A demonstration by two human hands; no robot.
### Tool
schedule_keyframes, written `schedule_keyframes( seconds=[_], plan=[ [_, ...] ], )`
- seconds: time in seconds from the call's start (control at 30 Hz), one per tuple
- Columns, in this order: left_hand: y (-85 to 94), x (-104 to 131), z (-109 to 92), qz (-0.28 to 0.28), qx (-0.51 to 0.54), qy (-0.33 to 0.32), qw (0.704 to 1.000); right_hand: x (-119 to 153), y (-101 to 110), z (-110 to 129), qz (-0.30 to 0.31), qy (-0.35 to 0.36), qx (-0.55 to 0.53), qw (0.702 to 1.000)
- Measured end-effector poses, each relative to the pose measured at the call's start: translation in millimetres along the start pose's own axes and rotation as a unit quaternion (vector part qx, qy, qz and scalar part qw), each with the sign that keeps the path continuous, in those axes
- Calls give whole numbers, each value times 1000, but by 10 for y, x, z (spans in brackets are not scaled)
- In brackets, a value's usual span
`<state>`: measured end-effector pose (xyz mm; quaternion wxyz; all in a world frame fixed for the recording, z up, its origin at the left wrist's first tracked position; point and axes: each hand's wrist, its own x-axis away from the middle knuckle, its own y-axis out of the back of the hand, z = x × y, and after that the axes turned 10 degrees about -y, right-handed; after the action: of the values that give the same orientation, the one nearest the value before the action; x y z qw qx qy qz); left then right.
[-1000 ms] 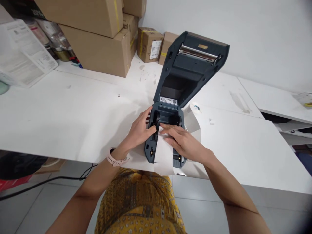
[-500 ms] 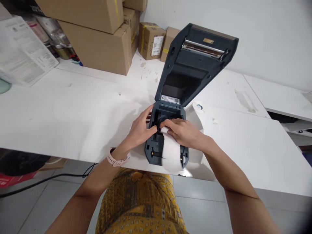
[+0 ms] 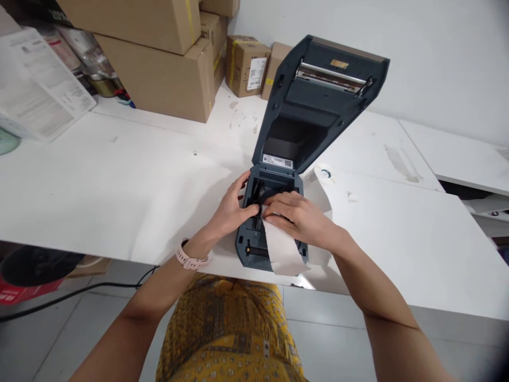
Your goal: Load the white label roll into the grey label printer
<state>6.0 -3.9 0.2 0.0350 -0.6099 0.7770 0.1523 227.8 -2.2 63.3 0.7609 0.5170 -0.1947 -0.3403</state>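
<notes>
A dark grey label printer (image 3: 278, 179) stands on the white table with its lid (image 3: 318, 101) swung up and back. My left hand (image 3: 230, 212) grips the printer's left side wall, the fingers outside and the thumb reaching in to the black holder part beside the roll. Inside the bay my right hand (image 3: 298, 215) is closed around a roll of white label paper, mostly hidden under the fingers. From it a loose white paper strip (image 3: 283, 249) hangs over the printer's front edge. The black roller (image 3: 257, 251) shows in part left of the strip.
Behind the printer on the right lies a small roll with a blue-rimmed core (image 3: 325, 174), trailing a white strip. Cardboard boxes (image 3: 159, 77) are stacked at the back left. A printed sheet (image 3: 43, 85) stands far left. A black cable (image 3: 91, 289) runs below the table edge.
The paper strip has swung right at its lower end and lies flatter, uncovering more of the roller. My right hand has turned slightly. My left hand has stayed on the printer.
</notes>
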Motion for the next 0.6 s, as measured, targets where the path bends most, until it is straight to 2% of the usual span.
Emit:
schedule_keyframes(
  seconds=[0.17, 0.37, 0.6],
  plan=[
    [-11, -5, 2, -6, 1, 7, 1000, 65, -11, 51, -3, -8, 4, 1000],
    [-22, 5, 19, -11, 10, 8, 1000, 115, -108, 153, -59, -90, -5, 994],
    [-25, 0, 27, -4, 31, 10, 999, 157, -212, 189, -105, -100, 3, 989]
  ],
)
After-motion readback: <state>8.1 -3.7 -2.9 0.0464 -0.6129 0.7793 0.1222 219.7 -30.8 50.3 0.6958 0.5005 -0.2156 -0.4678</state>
